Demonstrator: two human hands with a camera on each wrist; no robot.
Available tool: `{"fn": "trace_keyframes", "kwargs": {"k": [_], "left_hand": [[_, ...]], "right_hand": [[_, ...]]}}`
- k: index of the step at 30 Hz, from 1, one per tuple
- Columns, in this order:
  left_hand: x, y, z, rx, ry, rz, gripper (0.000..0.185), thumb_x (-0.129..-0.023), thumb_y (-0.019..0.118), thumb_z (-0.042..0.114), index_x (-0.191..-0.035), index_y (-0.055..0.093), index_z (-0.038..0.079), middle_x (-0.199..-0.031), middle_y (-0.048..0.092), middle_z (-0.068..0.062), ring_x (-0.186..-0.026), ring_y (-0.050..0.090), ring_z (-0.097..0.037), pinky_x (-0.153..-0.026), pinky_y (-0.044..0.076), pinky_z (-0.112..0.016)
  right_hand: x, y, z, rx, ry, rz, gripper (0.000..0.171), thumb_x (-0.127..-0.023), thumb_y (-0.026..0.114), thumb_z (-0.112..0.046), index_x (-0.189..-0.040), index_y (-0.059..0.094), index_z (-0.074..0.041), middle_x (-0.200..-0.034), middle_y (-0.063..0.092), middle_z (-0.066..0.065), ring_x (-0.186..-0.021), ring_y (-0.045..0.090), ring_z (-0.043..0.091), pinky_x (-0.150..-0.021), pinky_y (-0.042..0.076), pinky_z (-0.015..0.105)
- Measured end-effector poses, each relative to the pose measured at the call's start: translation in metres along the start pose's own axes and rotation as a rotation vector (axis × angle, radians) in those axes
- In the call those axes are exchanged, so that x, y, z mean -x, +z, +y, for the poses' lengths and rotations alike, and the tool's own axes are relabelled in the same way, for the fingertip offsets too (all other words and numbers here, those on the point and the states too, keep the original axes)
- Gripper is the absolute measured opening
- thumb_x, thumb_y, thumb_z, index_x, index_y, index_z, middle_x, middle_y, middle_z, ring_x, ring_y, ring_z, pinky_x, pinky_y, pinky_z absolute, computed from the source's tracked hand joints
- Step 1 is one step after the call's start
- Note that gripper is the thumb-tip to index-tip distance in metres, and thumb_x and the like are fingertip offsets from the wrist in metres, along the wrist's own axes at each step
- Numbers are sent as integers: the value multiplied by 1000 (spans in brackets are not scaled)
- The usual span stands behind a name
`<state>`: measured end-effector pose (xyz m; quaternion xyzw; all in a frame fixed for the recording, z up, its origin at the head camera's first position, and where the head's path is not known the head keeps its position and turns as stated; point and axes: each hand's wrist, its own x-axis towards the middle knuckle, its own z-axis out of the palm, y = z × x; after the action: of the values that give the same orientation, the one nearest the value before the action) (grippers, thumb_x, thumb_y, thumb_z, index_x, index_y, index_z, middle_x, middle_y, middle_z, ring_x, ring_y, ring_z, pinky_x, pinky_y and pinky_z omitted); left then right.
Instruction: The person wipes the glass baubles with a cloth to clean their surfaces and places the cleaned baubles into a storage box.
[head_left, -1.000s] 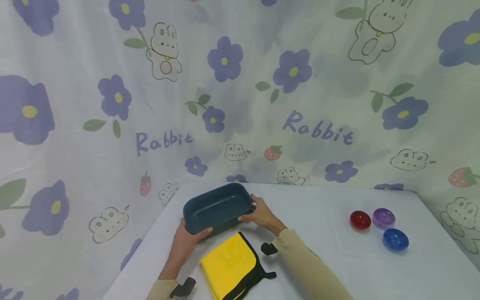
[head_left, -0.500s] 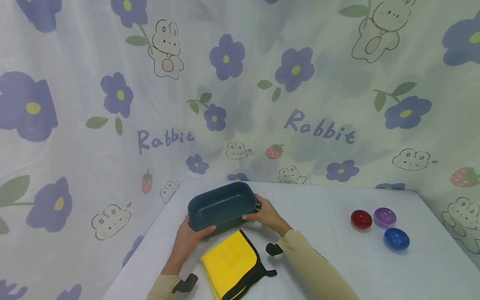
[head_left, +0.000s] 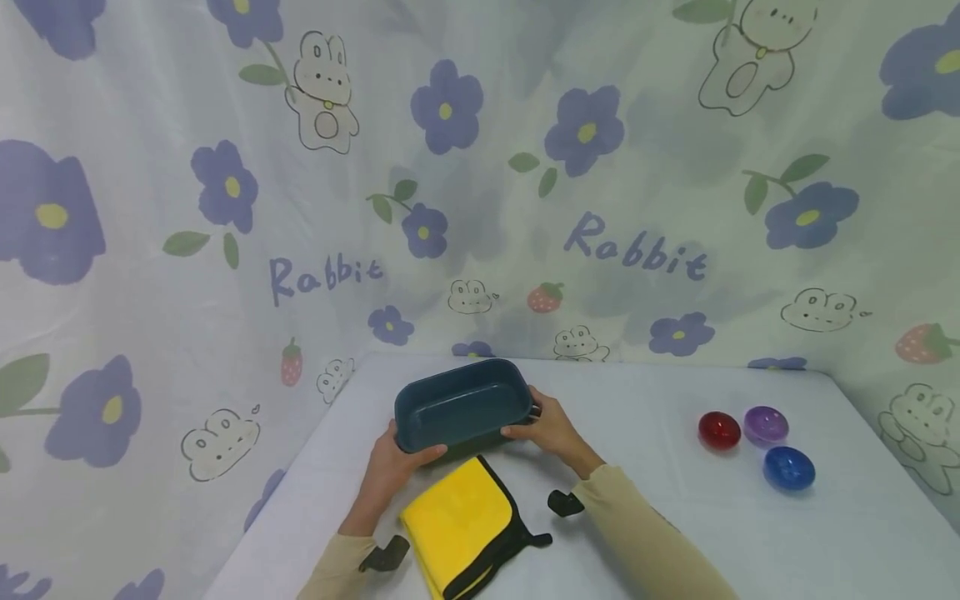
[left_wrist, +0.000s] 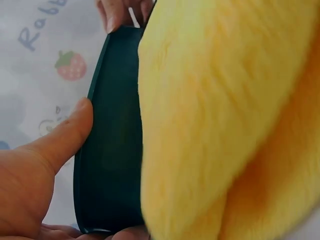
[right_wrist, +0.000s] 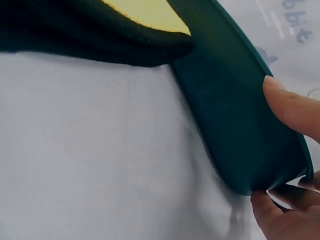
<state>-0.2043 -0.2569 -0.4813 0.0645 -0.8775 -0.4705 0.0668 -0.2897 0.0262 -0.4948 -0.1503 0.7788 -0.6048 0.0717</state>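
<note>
Between both hands sits a dark teal rectangular baking dish (head_left: 465,410), its hollow side up and nothing in it. My left hand (head_left: 392,471) grips its left end, thumb along the near rim and the other fingers hidden behind the end wall. At the right end my right hand (head_left: 553,429) holds the dish by the small handle, with the thumb on the near side. In the right wrist view, the fingers (right_wrist: 267,212) curl at the dish's end. Just in front of the dish lies a folded yellow towel (head_left: 457,521) with black trim.
Three shiny half-egg-shaped pieces, red (head_left: 719,431), purple (head_left: 767,425) and blue (head_left: 789,469), lie on the right of the white-covered table (head_left: 637,517). A patterned curtain (head_left: 510,192) rises behind the table. Black wrist mounts (head_left: 386,553) stick out from the sleeves.
Both hands have shifted the baking dish to the right along the table, behind the towel. The towel and the coloured pieces have stayed in place.
</note>
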Motion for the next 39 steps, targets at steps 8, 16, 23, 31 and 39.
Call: {"fn": "trace_keyframes", "kwargs": {"k": [8,16,23,31,39], "left_hand": [[-2,17,12,7,23,-11,100,-78,88,42,-154,39,-1,-152,53,-24,-138,53,-40,-115,42,-59],[-6,32,20,-20,27,3,93,-78,89,41,-148,46,-1,-147,57,-23,-131,57,-38,-114,44,-58],[-7,43,26,-45,32,16,88,-76,90,40,-143,52,-3,-140,63,-23,-121,61,-35,-112,47,-55],[-7,55,37,2,89,-7,76,-78,90,36,-135,57,-4,-129,68,-22,-108,62,-31,-105,52,-51],[-8,68,47,1,111,-47,88,-78,89,35,-146,50,-6,-141,62,-24,-116,61,-34,-111,49,-53]], "right_hand": [[14,-16,3,24,8,62,95,-78,90,-19,-157,41,-4,-152,55,21,-139,54,43,-114,45,57],[23,-29,3,47,36,97,92,-77,91,-20,-155,45,-5,-150,57,21,-138,55,43,-113,45,58],[32,-39,7,86,64,137,94,-78,90,-21,-157,41,-3,-154,52,22,-139,55,41,-114,45,56],[45,-52,10,80,83,177,98,-80,89,-23,-159,36,-2,-155,49,24,-142,51,44,-115,44,55],[60,-68,12,72,118,205,102,-81,88,-25,-160,30,2,-157,47,26,-143,50,43,-113,46,52]]}}
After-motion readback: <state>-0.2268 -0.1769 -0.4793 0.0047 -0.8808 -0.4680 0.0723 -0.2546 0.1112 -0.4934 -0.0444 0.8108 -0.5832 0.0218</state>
